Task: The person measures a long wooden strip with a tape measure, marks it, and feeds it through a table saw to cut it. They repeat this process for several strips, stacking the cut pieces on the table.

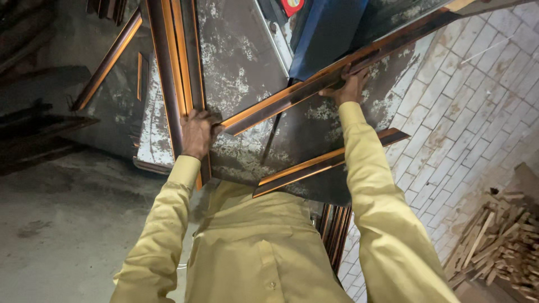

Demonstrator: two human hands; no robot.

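A long brown moulded strip (314, 84) with a copper-coloured edge lies slanted across a worn grey metal table (241, 62). My left hand (197, 133) grips its near end at the table's front. My right hand (352, 85) is closed over the strip's middle, close to a blue machine body (325, 31). A shorter piece of the same moulding (331, 161) lies loose on the table in front of my right arm. Both arms are in yellow sleeves.
Several more moulding strips (171, 56) lie lengthwise on the table's left side, and one (106, 62) leans off to the left. More strips (335, 235) stand under the table. A pile of wood offcuts (499, 241) sits on the tiled floor at right.
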